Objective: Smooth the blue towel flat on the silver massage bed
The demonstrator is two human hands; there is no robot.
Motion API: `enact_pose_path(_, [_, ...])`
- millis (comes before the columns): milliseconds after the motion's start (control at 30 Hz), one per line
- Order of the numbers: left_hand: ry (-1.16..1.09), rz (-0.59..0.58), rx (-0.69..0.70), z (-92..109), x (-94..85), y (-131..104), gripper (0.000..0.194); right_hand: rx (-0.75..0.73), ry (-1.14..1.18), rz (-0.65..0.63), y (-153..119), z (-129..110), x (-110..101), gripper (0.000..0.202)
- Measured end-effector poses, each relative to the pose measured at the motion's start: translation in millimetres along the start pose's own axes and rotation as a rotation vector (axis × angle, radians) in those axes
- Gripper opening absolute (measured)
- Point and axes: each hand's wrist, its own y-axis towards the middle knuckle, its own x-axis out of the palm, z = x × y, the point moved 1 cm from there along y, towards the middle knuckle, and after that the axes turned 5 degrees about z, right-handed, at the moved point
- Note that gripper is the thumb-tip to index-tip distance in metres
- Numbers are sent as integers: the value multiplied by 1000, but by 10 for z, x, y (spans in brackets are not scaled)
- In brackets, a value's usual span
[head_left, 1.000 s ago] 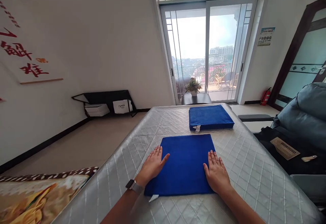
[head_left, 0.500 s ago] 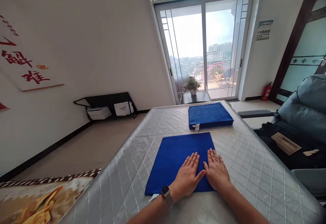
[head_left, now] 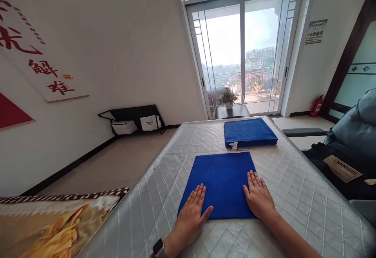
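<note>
Lying flat: blue cloth (head_left: 222,185), seemingly folded

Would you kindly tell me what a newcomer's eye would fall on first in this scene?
Probably the blue cloth lying flat on the silver quilted cover, with the left hand over its near left part and the right hand at its right edge. Just beyond lies a thicker blue stack with a white tag. Behind these, the bright glass sliding door stands out.
</note>
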Motion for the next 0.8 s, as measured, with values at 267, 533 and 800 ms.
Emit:
enact_pose_path(267, [-18, -16, -57, -32, -74, -60, 74, -33, -41, 40, -40, -34, 13, 66])
enact_pose_path(533, [-35, -34, -194, -166, -135, -205, 83, -70, -90, 31, -58, -99, -49, 65])
enact_pose_path(800, [-63, -31, -199, -180, -150, -224, 85, -62, -107, -8, -431, -140, -21, 66])
